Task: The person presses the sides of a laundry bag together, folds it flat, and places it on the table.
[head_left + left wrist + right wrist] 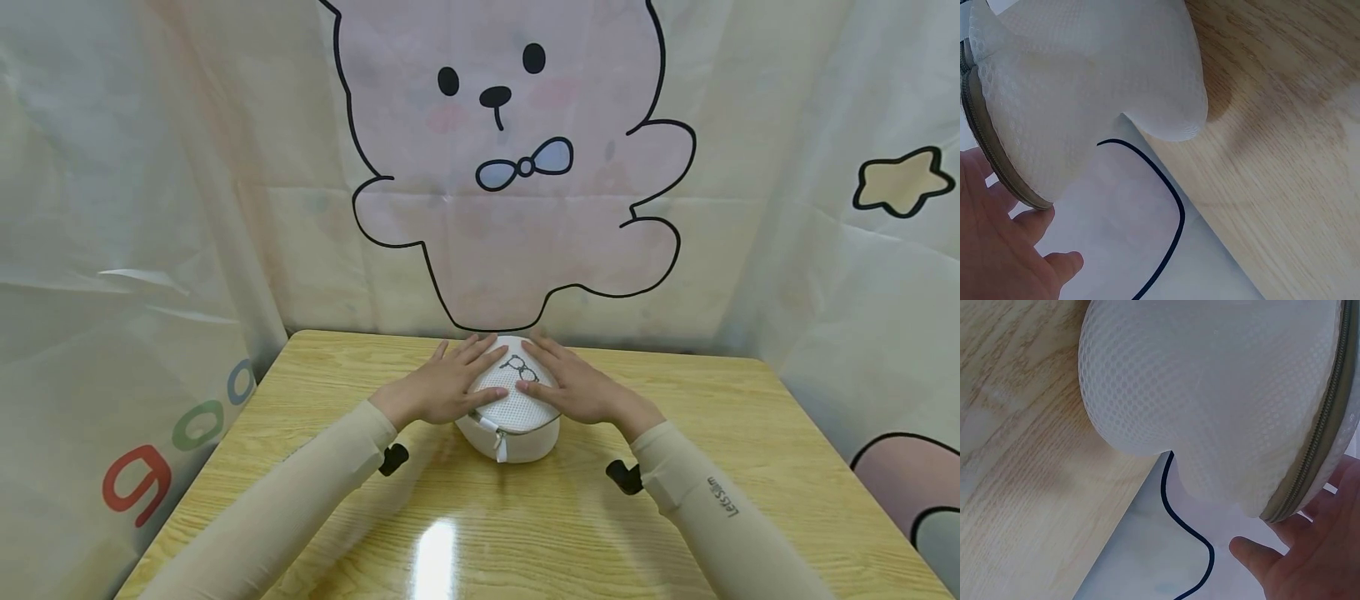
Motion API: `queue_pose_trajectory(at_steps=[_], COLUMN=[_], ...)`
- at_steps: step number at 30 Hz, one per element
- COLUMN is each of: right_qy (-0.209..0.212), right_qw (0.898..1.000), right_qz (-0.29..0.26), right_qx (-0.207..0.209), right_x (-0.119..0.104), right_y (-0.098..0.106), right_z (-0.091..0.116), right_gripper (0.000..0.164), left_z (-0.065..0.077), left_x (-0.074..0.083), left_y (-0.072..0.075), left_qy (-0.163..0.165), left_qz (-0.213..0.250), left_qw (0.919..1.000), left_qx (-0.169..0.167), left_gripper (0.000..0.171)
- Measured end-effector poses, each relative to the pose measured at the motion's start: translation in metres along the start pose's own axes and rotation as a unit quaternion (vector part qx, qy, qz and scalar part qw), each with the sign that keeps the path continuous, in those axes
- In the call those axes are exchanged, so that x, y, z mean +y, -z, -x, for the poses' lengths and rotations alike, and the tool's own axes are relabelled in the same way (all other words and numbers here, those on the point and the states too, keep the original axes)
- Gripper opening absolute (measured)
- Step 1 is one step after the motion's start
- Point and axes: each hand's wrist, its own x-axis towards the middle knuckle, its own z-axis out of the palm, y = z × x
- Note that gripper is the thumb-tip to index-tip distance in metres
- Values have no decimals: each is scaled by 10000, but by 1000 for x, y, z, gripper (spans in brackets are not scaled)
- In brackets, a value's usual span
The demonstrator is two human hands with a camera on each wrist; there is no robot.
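Observation:
A white mesh laundry bag point(517, 408) with a rounded shape stands on the wooden table. On its lid is a line drawing of eyeglasses, and a white zipper pull point(501, 447) hangs at the front. My left hand point(448, 390) rests on the left of the lid, fingers spread. On the right side, my right hand point(583, 390) lies over the lid with its fingers extended too. Both wrist views show the bag's honeycomb mesh and its beige zipper band point(994, 147), with fingers right at the band's edge. The bag's lower wall bulges and folds inward.
The wooden table point(360, 517) reaches back to a curtain point(300, 250) printed with a pink bear. More printed curtain hangs at both sides. Black wrist mounts point(393, 459) stick out under the beige sleeves point(300, 483).

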Motion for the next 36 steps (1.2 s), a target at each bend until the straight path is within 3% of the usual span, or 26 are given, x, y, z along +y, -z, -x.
queue_pose_trajectory(at_steps=[36], right_qy=[-84], right_qw=[9992], right_qz=[-313], right_qx=[-224], right_x=[14], right_y=[-19], right_z=[2], right_gripper=[86], left_z=[-7], left_x=[-8], left_y=[-25], left_qy=[75], left_qz=[15], left_qw=[9997], left_qx=[-212], left_gripper=[78])
